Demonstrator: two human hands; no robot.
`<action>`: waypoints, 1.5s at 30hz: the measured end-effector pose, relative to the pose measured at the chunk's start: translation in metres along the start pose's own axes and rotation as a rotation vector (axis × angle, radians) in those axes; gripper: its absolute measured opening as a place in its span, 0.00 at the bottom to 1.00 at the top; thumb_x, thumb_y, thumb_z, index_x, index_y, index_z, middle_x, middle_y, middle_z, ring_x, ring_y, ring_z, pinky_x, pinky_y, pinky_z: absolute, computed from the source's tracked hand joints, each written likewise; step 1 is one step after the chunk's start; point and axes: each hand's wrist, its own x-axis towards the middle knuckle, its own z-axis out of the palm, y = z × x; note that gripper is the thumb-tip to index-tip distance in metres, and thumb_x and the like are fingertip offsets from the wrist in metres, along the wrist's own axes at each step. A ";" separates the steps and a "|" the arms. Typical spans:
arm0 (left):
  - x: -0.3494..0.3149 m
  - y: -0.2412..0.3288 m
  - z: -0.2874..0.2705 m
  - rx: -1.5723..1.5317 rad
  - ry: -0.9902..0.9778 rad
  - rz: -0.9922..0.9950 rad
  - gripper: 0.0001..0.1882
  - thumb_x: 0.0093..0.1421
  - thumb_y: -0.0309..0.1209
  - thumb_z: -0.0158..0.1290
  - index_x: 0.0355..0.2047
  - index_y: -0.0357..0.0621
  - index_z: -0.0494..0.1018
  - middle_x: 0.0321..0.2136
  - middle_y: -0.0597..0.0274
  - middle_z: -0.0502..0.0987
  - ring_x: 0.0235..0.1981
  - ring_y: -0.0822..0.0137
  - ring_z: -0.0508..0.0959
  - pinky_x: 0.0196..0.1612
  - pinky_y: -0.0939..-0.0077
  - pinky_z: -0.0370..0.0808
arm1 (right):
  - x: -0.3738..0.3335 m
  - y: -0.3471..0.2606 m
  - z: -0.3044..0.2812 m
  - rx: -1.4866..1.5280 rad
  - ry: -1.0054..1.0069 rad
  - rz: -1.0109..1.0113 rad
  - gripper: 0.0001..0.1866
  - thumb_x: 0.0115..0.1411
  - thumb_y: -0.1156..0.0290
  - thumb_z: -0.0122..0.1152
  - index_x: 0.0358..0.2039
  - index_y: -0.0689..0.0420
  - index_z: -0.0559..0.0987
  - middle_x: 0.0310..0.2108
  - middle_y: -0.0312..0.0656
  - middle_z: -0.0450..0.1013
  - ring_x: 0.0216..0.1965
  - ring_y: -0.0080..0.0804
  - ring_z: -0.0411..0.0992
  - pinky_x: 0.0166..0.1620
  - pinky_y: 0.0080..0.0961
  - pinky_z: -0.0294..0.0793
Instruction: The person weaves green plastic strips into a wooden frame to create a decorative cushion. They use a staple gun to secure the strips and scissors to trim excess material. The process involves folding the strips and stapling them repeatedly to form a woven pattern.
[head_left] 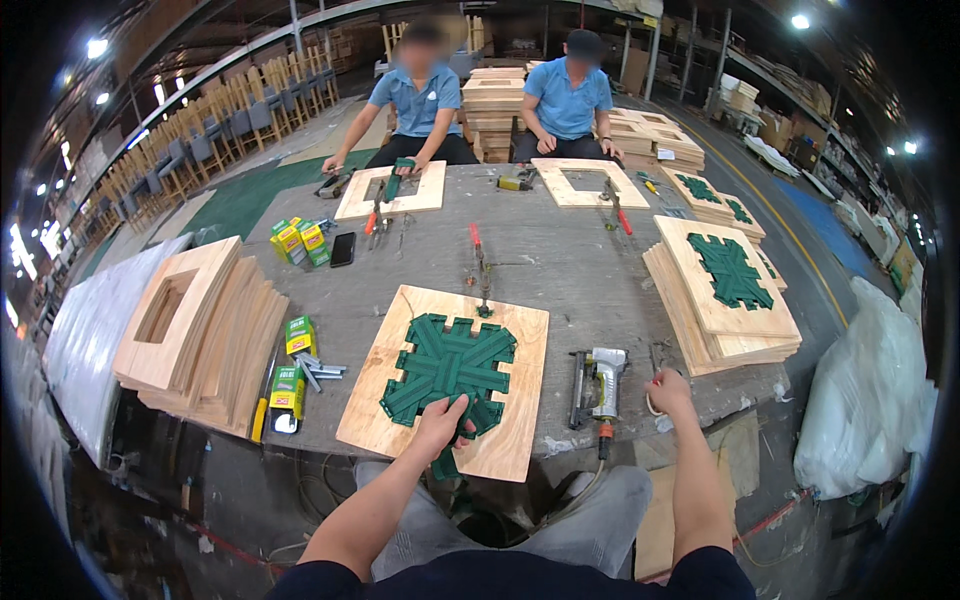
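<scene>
Left hand (440, 424) grips green webbing (448, 366) lying mostly beyond it; right hand (672, 393), well apart, clutches a half-hidden tool (656, 360).

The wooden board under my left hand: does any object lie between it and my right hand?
Yes. The silver staple gun lies on the table between your right hand and the board, just beyond the board's right edge.

Bright lamps (97, 48) over a grey floor (745, 155) with a yellow line (779, 226), chairs (262, 118) in rows at left
</scene>
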 end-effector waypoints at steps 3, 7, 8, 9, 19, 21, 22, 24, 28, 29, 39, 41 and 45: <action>-0.001 -0.001 -0.001 0.004 -0.002 0.002 0.21 0.74 0.47 0.50 0.48 0.41 0.76 0.24 0.58 0.79 0.15 0.69 0.77 0.16 0.77 0.73 | -0.011 0.023 0.004 -0.064 -0.017 0.116 0.35 0.48 0.57 0.79 0.55 0.58 0.78 0.47 0.55 0.80 0.53 0.54 0.77 0.59 0.44 0.75; -0.003 -0.002 -0.001 -0.016 -0.010 0.006 0.20 0.74 0.48 0.50 0.46 0.42 0.76 0.23 0.62 0.78 0.16 0.70 0.77 0.16 0.78 0.71 | -0.006 0.027 0.003 0.045 -0.020 0.070 0.44 0.41 0.58 0.84 0.59 0.58 0.75 0.52 0.52 0.79 0.54 0.49 0.78 0.59 0.40 0.76; -0.004 -0.002 -0.001 -0.026 -0.015 0.014 0.20 0.74 0.48 0.50 0.45 0.42 0.76 0.23 0.62 0.77 0.16 0.70 0.77 0.16 0.78 0.71 | -0.004 0.028 0.001 0.063 -0.045 0.071 0.45 0.39 0.59 0.84 0.58 0.58 0.75 0.52 0.52 0.79 0.55 0.48 0.77 0.58 0.40 0.76; -0.005 -0.002 -0.002 -0.032 -0.011 -0.021 0.20 0.74 0.48 0.50 0.45 0.42 0.76 0.23 0.63 0.77 0.16 0.70 0.78 0.16 0.78 0.71 | -0.001 0.029 -0.001 0.048 -0.083 0.130 0.46 0.37 0.60 0.85 0.58 0.59 0.76 0.52 0.52 0.79 0.55 0.48 0.77 0.58 0.39 0.76; -0.002 -0.012 0.001 -0.014 0.127 0.062 0.21 0.72 0.47 0.53 0.43 0.41 0.82 0.34 0.64 0.83 0.26 0.72 0.80 0.23 0.75 0.77 | -0.008 0.026 -0.022 0.513 -0.307 0.171 0.39 0.49 0.65 0.74 0.61 0.63 0.72 0.48 0.52 0.78 0.49 0.44 0.78 0.50 0.35 0.77; 0.000 -0.012 0.000 -0.051 0.136 0.019 0.20 0.72 0.47 0.53 0.43 0.42 0.82 0.34 0.64 0.83 0.29 0.73 0.80 0.25 0.74 0.77 | -0.019 0.018 -0.039 0.954 -0.427 0.333 0.39 0.52 0.68 0.71 0.65 0.62 0.70 0.40 0.46 0.80 0.39 0.36 0.82 0.39 0.31 0.81; 0.001 -0.009 0.000 -0.056 0.133 -0.009 0.19 0.72 0.46 0.54 0.42 0.41 0.82 0.35 0.64 0.84 0.30 0.72 0.81 0.27 0.72 0.78 | -0.030 0.012 -0.042 1.077 -0.428 0.184 0.38 0.53 0.69 0.71 0.65 0.62 0.70 0.38 0.43 0.79 0.36 0.32 0.81 0.36 0.28 0.80; 0.004 -0.003 0.000 -0.090 0.086 0.061 0.20 0.72 0.45 0.54 0.42 0.40 0.82 0.35 0.64 0.84 0.30 0.71 0.81 0.27 0.71 0.78 | -0.058 -0.006 -0.039 1.207 -0.337 -0.004 0.37 0.54 0.71 0.70 0.65 0.61 0.70 0.35 0.37 0.77 0.31 0.24 0.78 0.31 0.21 0.76; 0.002 0.021 0.000 -0.184 -0.045 -0.024 0.21 0.72 0.44 0.54 0.43 0.35 0.81 0.37 0.61 0.84 0.30 0.71 0.81 0.32 0.73 0.79 | -0.083 -0.054 -0.029 0.845 -0.404 -0.386 0.30 0.55 0.67 0.73 0.59 0.55 0.74 0.34 0.37 0.77 0.32 0.29 0.79 0.30 0.27 0.74; -0.001 0.026 0.000 -0.191 -0.081 -0.049 0.21 0.72 0.43 0.54 0.44 0.33 0.81 0.38 0.61 0.85 0.31 0.72 0.81 0.33 0.75 0.79 | -0.087 -0.063 -0.029 0.629 -0.421 -0.506 0.29 0.56 0.63 0.74 0.57 0.53 0.74 0.34 0.39 0.77 0.32 0.32 0.79 0.32 0.31 0.75; -0.011 0.032 0.005 0.009 -0.142 -0.033 0.23 0.72 0.45 0.54 0.44 0.34 0.82 0.36 0.60 0.85 0.28 0.71 0.80 0.34 0.74 0.80 | -0.046 -0.161 0.004 -0.367 -0.350 -1.294 0.25 0.57 0.45 0.69 0.50 0.44 0.77 0.38 0.41 0.77 0.45 0.42 0.78 0.48 0.41 0.68; -0.008 0.029 0.003 0.040 -0.172 0.003 0.22 0.72 0.45 0.55 0.44 0.35 0.83 0.39 0.60 0.85 0.31 0.72 0.81 0.36 0.74 0.81 | -0.041 -0.172 0.014 -0.412 -0.379 -1.343 0.24 0.57 0.47 0.68 0.49 0.45 0.77 0.37 0.40 0.77 0.45 0.42 0.79 0.48 0.41 0.68; -0.003 0.028 -0.003 0.084 -0.219 -0.017 0.22 0.72 0.45 0.54 0.44 0.36 0.83 0.39 0.61 0.86 0.33 0.72 0.81 0.38 0.73 0.81 | -0.037 -0.187 0.030 -0.293 -0.386 -1.432 0.22 0.57 0.49 0.68 0.48 0.44 0.77 0.36 0.40 0.78 0.44 0.41 0.79 0.48 0.42 0.69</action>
